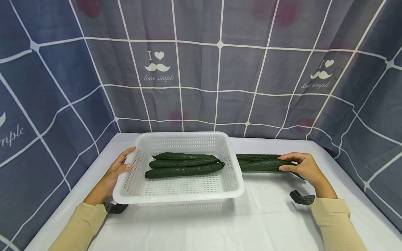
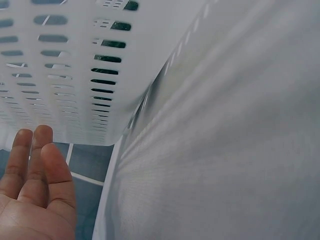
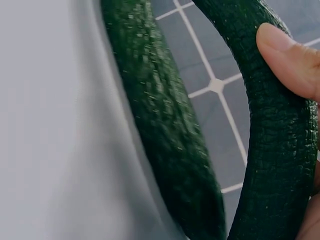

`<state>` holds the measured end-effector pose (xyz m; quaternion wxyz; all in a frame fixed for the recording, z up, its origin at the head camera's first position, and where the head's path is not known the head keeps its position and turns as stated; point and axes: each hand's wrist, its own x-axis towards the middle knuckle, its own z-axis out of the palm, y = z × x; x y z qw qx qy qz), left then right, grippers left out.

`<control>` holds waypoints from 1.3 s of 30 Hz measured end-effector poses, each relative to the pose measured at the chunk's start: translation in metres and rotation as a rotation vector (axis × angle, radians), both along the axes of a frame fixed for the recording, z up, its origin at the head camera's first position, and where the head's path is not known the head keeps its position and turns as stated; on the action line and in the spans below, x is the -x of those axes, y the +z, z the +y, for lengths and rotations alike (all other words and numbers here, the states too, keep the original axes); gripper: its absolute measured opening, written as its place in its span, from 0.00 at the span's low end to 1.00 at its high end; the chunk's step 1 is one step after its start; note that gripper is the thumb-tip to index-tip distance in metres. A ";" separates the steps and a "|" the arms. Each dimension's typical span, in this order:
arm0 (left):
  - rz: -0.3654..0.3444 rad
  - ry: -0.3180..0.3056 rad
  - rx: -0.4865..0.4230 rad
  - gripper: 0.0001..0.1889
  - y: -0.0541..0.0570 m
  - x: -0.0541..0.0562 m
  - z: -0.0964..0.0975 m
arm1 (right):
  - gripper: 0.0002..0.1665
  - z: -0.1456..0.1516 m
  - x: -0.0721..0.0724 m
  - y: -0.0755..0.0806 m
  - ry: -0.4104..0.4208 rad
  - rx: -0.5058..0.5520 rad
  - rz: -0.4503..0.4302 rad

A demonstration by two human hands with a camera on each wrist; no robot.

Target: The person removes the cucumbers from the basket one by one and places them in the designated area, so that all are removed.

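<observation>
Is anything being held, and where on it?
The right hand holds a cucumber towards its right end. The left hand, fingers fairly straight, is at the basket's left side, gripping nothing.

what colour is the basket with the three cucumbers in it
The basket is white; it shows best in the head view.

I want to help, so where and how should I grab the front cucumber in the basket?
Probably grip the front cucumber around its middle, coming from above. The basket is open on top, and the long cucumber lies flat. Bare basket floor in front leaves room for your thumb.
</observation>
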<state>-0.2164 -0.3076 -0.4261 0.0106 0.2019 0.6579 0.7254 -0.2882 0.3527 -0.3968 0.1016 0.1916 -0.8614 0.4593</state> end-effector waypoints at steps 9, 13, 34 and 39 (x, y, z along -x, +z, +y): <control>0.004 0.000 -0.013 0.32 -0.002 0.002 -0.001 | 0.18 -0.014 0.003 -0.007 -0.008 -0.050 -0.035; -0.009 0.013 0.000 0.32 -0.002 0.002 -0.001 | 0.18 -0.016 0.004 -0.010 0.016 -0.053 -0.024; -0.034 0.045 0.027 0.31 -0.002 0.002 -0.002 | 0.15 -0.031 0.007 -0.014 0.038 -0.249 0.015; -0.036 0.041 0.023 0.31 -0.003 0.002 -0.002 | 0.16 -0.032 0.007 -0.015 0.040 -0.273 0.027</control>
